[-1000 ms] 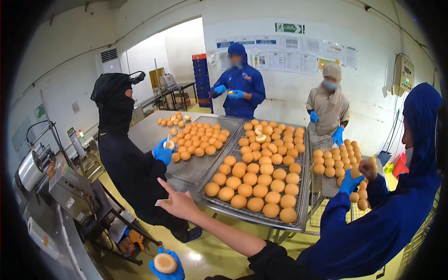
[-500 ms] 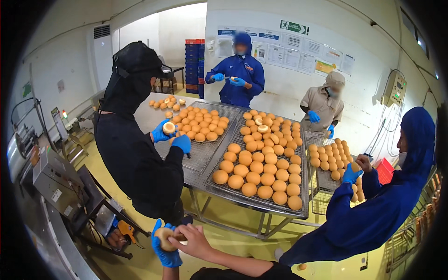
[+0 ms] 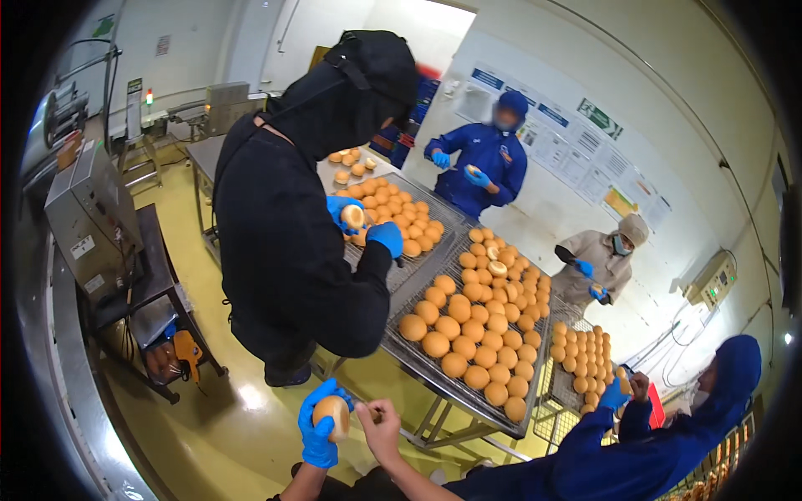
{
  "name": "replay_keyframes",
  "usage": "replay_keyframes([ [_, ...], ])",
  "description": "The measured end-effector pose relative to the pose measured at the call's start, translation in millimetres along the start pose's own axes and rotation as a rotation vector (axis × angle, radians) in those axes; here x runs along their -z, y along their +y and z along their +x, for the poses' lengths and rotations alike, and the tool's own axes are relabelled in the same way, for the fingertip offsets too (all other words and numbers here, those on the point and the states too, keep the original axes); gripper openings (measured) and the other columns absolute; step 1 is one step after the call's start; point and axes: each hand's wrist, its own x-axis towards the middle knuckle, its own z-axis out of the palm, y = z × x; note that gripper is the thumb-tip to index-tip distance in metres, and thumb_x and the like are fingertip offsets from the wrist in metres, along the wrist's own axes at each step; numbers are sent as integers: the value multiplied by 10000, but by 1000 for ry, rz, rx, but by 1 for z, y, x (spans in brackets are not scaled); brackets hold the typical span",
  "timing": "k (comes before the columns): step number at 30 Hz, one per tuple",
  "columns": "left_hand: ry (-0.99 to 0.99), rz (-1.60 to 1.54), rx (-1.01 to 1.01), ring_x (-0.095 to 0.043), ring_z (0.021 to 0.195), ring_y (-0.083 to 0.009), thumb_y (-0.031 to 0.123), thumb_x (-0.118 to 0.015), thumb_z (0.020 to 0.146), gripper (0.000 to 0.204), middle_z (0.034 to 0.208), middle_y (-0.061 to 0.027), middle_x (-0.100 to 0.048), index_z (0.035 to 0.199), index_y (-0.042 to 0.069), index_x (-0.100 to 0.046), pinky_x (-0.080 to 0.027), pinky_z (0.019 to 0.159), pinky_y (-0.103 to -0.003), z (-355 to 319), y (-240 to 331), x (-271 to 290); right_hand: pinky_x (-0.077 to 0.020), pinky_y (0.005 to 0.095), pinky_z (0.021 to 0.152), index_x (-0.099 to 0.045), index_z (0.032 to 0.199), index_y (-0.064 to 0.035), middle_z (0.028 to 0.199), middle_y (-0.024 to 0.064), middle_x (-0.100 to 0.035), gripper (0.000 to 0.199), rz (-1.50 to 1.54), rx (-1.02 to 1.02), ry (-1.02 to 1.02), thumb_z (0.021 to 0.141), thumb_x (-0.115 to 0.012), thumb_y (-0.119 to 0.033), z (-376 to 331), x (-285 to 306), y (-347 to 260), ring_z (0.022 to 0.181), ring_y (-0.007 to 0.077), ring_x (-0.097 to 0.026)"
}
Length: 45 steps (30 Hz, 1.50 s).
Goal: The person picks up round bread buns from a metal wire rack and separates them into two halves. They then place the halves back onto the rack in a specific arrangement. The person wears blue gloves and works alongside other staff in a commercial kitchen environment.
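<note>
In its blue glove, my left hand [image 3: 318, 444] is wrapped round a round bun [image 3: 332, 416] with a golden-brown top and a paler side. The bun is held up and tilted, clear of the table. Just to its right is my bare right hand [image 3: 382, 428], its fingers pinched together. A thin, narrow thing shows between those fingertips and the bun, too small to identify. Beyond my hands, many similar buns [image 3: 476, 377] sit in rows on a wire rack on the steel table [image 3: 409, 355].
A person in black [image 3: 301, 217] stands close ahead, holding a bun. Two people in blue [image 3: 493, 159] [image 3: 668, 447] and one in beige [image 3: 603, 263] work around the table. A second rack of buns [image 3: 581, 359] stands right. Left are a metal machine [image 3: 92, 225] and an orange tool [image 3: 187, 357].
My view has tilted and swung left. My right hand has drawn back from the bun, which it touched before. The bun in my left hand has turned, showing its pale side.
</note>
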Motion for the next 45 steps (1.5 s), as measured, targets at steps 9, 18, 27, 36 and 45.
replay_keyframes([
  [9,28,16,171,-523,1002,-239,399,-695,649,729,1130,-149,-499,1175,-32,-431,-440,870,-385,-2,5,17,-358,194,519,-457,728,-50,686,19,-489,186,-203,-31,41,755,-638,-82,-24,-6,22,586,55,-429],
  [18,12,-45,356,-530,978,-298,428,-618,672,775,1078,-193,-510,1234,-35,-352,-445,858,-417,-4,-11,-1,-314,296,684,-491,718,-86,659,23,-519,205,-274,-93,227,684,-689,-125,-36,7,17,638,174,-476],
  [27,4,-180,531,-548,931,-298,439,-582,669,779,1072,-187,-517,1240,-39,-351,-451,823,-414,-7,-21,-10,-299,316,699,-490,725,-102,682,20,-534,263,-360,-192,380,593,-718,-116,-58,33,49,657,185,-490],
  [36,61,-428,746,-478,1030,-339,454,-488,752,772,1161,-204,-460,1309,-11,-228,-389,905,-443,-9,-30,-8,-277,311,723,-491,755,-92,736,28,-523,236,-558,-179,433,651,-699,-133,-57,59,69,707,189,-460],
  [45,43,-688,943,-393,1140,-374,448,-449,796,698,1210,-198,-433,1333,71,-212,-318,961,-507,0,-31,-11,-273,301,736,-478,750,-84,740,41,-519,228,-346,-236,505,669,-686,-129,-46,73,56,715,167,-457],
])
